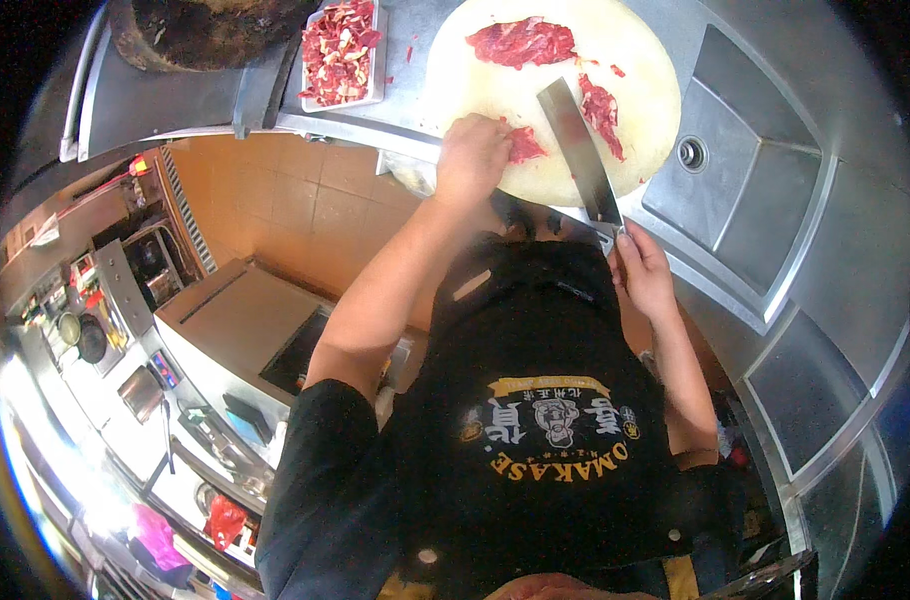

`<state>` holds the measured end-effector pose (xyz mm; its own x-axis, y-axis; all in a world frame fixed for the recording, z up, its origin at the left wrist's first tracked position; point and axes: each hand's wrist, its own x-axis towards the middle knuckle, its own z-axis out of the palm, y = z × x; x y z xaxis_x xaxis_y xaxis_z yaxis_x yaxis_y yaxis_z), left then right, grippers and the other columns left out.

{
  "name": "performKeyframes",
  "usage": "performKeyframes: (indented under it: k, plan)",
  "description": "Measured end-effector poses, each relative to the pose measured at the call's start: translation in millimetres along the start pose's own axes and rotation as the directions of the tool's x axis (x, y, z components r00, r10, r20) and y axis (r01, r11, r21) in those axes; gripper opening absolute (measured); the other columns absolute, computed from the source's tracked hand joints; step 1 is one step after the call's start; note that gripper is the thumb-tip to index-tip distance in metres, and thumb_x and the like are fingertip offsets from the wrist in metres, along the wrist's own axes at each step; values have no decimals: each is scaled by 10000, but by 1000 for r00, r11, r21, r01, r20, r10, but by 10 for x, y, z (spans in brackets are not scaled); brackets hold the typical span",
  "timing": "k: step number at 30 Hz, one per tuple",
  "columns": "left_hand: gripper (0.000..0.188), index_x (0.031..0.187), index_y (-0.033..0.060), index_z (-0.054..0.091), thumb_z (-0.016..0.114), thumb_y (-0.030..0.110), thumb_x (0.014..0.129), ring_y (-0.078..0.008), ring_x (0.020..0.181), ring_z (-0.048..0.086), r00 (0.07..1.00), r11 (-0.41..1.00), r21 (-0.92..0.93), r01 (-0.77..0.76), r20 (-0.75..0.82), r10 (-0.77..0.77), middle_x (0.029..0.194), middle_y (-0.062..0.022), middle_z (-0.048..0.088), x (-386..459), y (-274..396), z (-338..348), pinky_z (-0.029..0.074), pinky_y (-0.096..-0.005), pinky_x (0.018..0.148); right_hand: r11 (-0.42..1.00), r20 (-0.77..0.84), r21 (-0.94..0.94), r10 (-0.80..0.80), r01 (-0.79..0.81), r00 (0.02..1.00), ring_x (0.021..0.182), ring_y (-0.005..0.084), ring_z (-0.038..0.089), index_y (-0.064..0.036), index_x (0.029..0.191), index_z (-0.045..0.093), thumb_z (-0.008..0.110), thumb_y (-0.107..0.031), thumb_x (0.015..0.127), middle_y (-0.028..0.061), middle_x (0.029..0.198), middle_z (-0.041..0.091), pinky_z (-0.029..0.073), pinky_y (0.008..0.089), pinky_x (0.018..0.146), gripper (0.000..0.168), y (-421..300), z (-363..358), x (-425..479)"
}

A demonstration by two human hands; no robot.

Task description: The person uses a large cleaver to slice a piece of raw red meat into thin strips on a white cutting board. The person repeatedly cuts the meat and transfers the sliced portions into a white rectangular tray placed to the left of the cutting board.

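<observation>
My left hand [476, 150] rests at the near left of a round white cutting board [455, 56], fingers curled onto a small piece of raw red meat [527, 145]. The fingertips are partly hidden. In my right hand [642, 266], at the board's near edge, is the handle of a Chinese cleaver [581, 146]. Its broad blade slants across the board, between that piece and a narrow strip of meat [602, 114]. Farther back lies a larger slab of raw meat [521, 42]. Small scraps are scattered around the meat.
A white plastic tub [380, 52] heaped with cut meat [341, 54] stands left of the board on the steel counter [410, 90]. Beyond it is a dark, round wooden block [207, 34]. A steel sink [725, 150] with a drain adjoins the board on the right.
</observation>
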<state>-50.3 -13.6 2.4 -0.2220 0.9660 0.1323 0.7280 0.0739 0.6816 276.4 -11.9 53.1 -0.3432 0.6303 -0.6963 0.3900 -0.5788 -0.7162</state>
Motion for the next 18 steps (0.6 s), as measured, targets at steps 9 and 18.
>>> performKeyframes:
  k: [9, 18]
  plan:
    - [270, 1077, 42, 737, 780, 150, 833, -406, 1097, 615, 984, 996, -5, -88, 157, 88, 1098, -188, 692, -58, -75, -27, 498, -496, 966, 998, -18, 36, 47, -46, 999, 613, 82, 529, -104, 1498, 563, 526, -284, 1127, -7, 769, 573, 465, 243, 559, 414, -114, 7, -24]
    - [245, 1107, 42, 734, 713, 70, 864, -391, 1069, 627, 957, 961, -73, -268, 96, 274, 1106, -152, 697, 36, -60, 57, 504, -473, 969, 871, -35, -432, -274, 232, 961, 725, 244, 687, -110, 1424, 627, 630, -242, 1066, 92, 904, 719, 558, 347, 672, 381, -214, 155, -164]
